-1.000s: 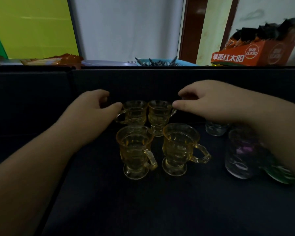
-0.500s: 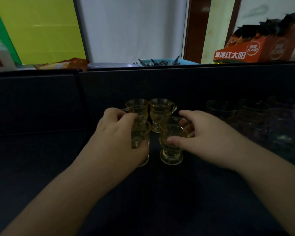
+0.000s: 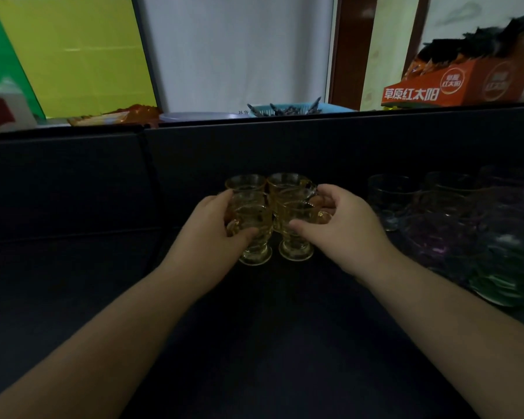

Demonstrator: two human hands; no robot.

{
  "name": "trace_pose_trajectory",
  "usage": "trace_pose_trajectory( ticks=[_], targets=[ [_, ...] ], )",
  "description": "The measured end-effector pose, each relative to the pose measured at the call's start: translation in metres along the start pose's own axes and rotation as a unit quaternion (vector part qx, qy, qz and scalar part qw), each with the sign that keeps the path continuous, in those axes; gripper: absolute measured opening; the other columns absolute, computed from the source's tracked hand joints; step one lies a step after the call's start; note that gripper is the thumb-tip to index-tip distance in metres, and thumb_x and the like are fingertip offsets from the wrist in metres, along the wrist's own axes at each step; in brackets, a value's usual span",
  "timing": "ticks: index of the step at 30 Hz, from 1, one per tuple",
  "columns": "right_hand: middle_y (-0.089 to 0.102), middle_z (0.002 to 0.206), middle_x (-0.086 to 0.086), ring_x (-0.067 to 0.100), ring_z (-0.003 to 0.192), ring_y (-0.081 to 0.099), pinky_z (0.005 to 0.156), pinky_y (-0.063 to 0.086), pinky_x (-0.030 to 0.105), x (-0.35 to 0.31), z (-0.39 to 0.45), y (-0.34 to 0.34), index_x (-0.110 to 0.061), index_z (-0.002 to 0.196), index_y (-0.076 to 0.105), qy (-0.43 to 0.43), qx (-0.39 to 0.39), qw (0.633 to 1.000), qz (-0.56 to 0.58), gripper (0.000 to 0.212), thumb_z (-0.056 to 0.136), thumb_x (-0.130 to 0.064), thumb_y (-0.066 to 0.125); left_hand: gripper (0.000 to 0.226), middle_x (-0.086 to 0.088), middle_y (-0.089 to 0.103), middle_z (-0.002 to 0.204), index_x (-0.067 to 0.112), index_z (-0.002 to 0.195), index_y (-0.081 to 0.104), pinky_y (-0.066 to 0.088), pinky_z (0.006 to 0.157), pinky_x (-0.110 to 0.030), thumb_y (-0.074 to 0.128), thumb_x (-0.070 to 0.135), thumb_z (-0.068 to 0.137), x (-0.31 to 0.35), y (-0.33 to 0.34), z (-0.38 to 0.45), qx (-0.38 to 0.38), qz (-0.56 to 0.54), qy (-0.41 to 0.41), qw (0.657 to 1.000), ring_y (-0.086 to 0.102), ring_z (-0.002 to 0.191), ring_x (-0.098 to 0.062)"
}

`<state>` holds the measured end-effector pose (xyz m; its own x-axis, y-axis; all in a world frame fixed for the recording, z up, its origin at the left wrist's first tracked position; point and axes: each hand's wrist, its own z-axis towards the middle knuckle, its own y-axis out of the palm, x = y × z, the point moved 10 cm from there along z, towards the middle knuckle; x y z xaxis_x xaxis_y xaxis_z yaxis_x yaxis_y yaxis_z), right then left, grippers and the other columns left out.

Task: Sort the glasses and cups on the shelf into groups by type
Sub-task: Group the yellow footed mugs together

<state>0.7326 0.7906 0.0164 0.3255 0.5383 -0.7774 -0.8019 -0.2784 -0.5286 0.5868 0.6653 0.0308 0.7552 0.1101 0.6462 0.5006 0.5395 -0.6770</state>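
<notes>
Item 1: four amber footed cups with handles, standing upright in a tight two-by-two cluster at the middle of the dark shelf (image 3: 254,343), close to its back wall. I count a near left cup (image 3: 256,237), a near right cup (image 3: 295,240), a far left cup (image 3: 245,182) and a far right cup (image 3: 285,180). The near pair touch or nearly touch each other.

Item 2: my left hand (image 3: 206,237), fingers curled around the left side of the near left cup, thumb across its front.

Item 3: my right hand (image 3: 342,225), wrapped around the right side of the near right cup, thumb on the front of the bowl, fingers at the handle.

Item 4: clear glasses (image 3: 390,201) to the right, apart from the amber group, in dim light; their number I cannot tell.

Item 5: purple-patterned glasses (image 3: 442,240) near right of those, blurred.

Item 6: green-patterned glass (image 3: 496,285) at the near right edge, blurred.

Item 7: orange carton (image 3: 454,83) with printed characters, beyond the shelf's back wall, far right.
</notes>
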Motion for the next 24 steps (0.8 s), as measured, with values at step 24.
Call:
trace_pose_trajectory(
  ticks=[24],
  targets=[
    [0.050, 0.134, -0.017, -0.004, 0.116, 0.051, 0.099, 0.046, 0.021, -0.007, -0.013, -0.011, -0.030, 0.150, 0.034, -0.033, 0.010, 0.998, -0.056, 0.089, 0.076, -0.048, 0.079, 0.082, 0.015, 0.048, 0.134, 0.034, 0.146, 0.032, 0.042, 0.088, -0.016, 0.073, 0.045, 0.076, -0.031, 0.000, -0.001, 0.038, -0.032, -0.061, 0.997, 0.049, 0.111, 0.006]
  ],
)
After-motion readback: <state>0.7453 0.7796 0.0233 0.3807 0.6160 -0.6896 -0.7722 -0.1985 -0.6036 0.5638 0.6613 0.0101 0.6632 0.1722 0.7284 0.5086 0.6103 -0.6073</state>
